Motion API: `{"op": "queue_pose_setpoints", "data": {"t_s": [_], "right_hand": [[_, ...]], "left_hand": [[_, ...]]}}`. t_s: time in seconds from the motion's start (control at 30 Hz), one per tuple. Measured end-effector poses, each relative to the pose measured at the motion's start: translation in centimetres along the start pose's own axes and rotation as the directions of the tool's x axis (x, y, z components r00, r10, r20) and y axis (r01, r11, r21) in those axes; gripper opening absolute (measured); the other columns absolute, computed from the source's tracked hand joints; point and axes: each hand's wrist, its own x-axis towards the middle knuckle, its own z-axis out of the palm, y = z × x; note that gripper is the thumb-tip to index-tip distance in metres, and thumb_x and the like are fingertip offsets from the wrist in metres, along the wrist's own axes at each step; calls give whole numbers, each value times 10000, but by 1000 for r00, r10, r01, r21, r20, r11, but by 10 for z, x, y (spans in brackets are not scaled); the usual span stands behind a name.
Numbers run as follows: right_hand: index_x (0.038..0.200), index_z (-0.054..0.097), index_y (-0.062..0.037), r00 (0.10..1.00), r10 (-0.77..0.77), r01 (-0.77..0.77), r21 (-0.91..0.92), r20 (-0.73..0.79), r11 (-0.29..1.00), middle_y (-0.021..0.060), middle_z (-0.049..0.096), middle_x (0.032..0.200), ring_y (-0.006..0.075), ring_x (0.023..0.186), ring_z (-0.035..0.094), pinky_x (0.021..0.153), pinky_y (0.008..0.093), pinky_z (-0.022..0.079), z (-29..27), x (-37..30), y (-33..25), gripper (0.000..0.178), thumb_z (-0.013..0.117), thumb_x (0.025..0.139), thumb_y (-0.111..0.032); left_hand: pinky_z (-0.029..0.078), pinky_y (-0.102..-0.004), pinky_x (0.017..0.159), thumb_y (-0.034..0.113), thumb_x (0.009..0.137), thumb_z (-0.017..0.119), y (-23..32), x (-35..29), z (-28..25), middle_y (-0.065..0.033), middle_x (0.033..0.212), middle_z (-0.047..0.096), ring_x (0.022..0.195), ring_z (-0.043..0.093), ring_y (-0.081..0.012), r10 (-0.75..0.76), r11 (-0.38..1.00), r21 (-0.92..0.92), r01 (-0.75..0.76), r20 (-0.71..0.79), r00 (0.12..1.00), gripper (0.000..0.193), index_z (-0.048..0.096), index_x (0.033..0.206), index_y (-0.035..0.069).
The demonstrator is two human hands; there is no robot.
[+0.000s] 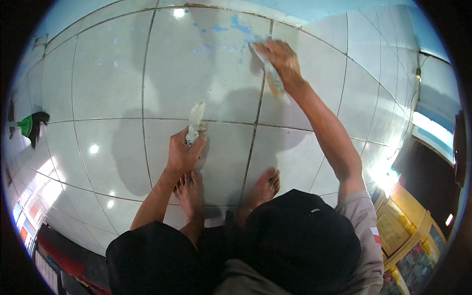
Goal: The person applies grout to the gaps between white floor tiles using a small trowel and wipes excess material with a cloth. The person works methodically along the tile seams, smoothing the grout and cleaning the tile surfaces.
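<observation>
My left hand (183,151) is closed in front of my left foot, holding a whitish, crumpled-looking strip (196,115) that sticks up from the fist; its exact kind does not show. Farther out on the right, my right hand (281,60) is closed on a long pale flat piece (273,78) with an orange-brown stain. Motion smears this piece, and I cannot make out its kind. It lies low over the tiled floor (196,73). Just left of the right hand, blue paint-like smears (239,24) mark a tile, with smaller blue flecks around them.
My bare left foot (190,191) and right foot (264,191) are on the tiles. A green-headed broom (27,125) with dark bristles is at the far left. A light-blue wall (334,11) borders the floor ahead. Yellow wooden furniture (393,221) stands at the lower right.
</observation>
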Motion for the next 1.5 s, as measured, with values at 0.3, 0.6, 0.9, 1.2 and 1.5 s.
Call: {"op": "queue_pose_setpoints", "data": {"t_s": [0.3, 0.6, 0.9, 1.2, 1.5], "right_hand": [[1243, 646, -71, 994, -96, 98, 25, -52, 995, 98, 627, 1124, 353, 1006, 594, 891, 451, 507, -3, -8, -11, 455, 659, 793, -2], [1149, 656, -61, 1000, -26, 26, -1, 16, 1000, 76, 577, 1025, 305, 946, 592, 853, 415, 503, -7, -4, -29, 364, 675, 788, -19], [1193, 655, -70, 977, -57, 42, -75, -205, 996, 97, 589, 1036, 325, 970, 590, 892, 437, 515, 14, 2, -13, 410, 686, 788, -17], [1208, 634, -59, 990, 136, -141, -195, -41, 971, 57, 547, 1128, 268, 958, 576, 884, 409, 498, 23, 40, -16, 422, 687, 791, -43], [1101, 704, -37, 935, 352, -346, 301, 35, 889, 143, 682, 1124, 326, 1011, 647, 871, 427, 530, -36, 35, -33, 199, 637, 928, -108]], "left_hand": [[493, -293, 541, 125, 918, 678, 11, -4, -1, -27, 650, 618, 559, 574, -83, -44, 999, -28, 45, 24, 999, 261, 699, 1139, -13], [484, -283, 541, 174, 936, 687, 1, -3, -4, -3, 673, 618, 587, 563, -66, -55, 998, -26, 55, 12, 998, 296, 701, 1162, -17], [500, -292, 522, 130, 951, 672, 13, -5, -4, -7, 716, 616, 579, 568, -89, -171, 985, -3, 171, 9, 985, 244, 689, 1153, -6], [510, -294, 570, 190, 934, 708, 7, -5, -2, 5, 761, 653, 635, 576, -63, -128, 992, -11, 128, 12, 992, 241, 720, 1122, 39], [506, -338, 641, 133, 911, 641, -7, 2, -91, -96, 756, 644, 689, 621, -180, 203, 964, 232, -130, -326, 923, 383, 565, 1267, 16]]}}
